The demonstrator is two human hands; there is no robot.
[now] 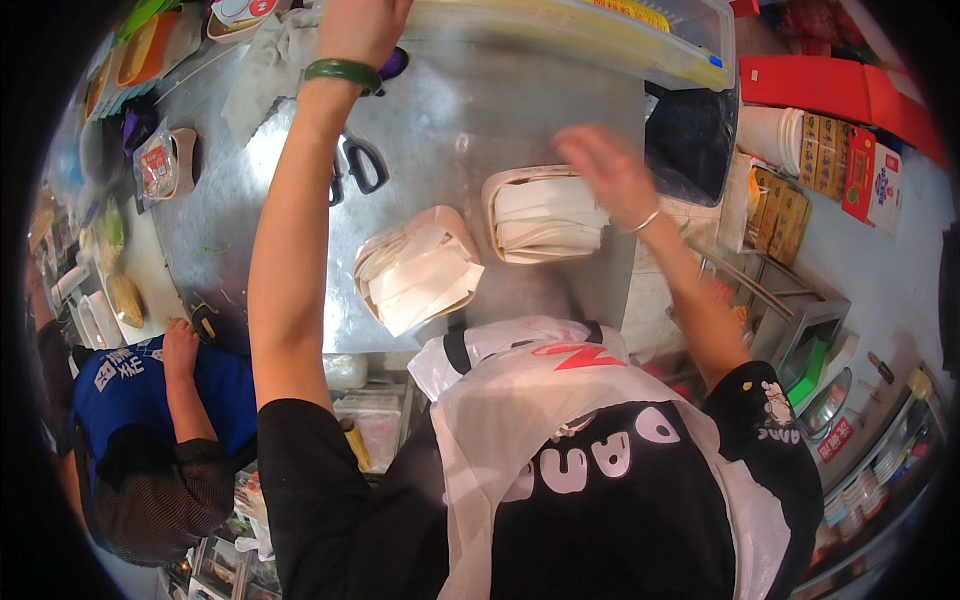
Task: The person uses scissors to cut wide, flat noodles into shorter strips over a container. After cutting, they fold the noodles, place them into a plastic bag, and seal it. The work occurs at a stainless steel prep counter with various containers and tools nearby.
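Observation:
My left hand (365,30), with a green bangle at the wrist, reaches to the top edge of the picture. Its fingers are cut off there, beside the left end of a clear plastic box (726,34). Blurred, my right hand (611,174) hovers at the upper right corner of a pale tray (491,196), its fingers stretched out and nothing visible in them. White flat strips (551,214) fill that tray. A second tray (362,281) stands tilted to its left, heaped with similar strips (424,279). Black scissor handles (366,166) lie partly behind my left forearm.
Trays and boxes rest on a metal table (465,97). A grey cloth (274,64) and a small wrapped tray (161,165) are at the left. A co-worker in a blue apron (135,390) stands there. Stacked cups (772,127) and cartons (780,214) are at the right.

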